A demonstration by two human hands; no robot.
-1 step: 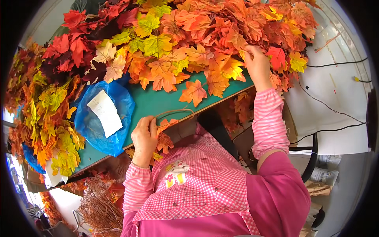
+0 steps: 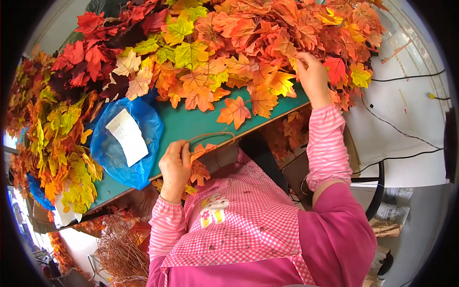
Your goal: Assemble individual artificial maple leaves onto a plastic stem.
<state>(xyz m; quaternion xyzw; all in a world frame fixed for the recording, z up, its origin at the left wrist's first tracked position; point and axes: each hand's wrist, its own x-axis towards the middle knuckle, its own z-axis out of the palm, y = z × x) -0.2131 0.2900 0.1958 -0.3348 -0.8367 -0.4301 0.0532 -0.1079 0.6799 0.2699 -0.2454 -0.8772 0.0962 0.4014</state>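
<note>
My left hand is closed at the near edge of the green table, gripping an artificial leaf stem. The stem's brown wire curves out to the right above the fingers, and orange leaves hang beside the hand. Farther right, my right hand reaches into the front of a big pile of artificial maple leaves, its thumb and fingers pinched at an orange-yellow leaf. The fingertips partly cover what they hold. A single orange leaf lies at the pile's front, between my hands.
Left of my left hand lies a blue plastic bag with a white paper slip on it. More yellow and orange leaves heap at the far left. Brown twigs stand below the table. Black cables cross at right.
My right hand and forearm have shifted very slightly to the right. The left hand and its stem look the same.
</note>
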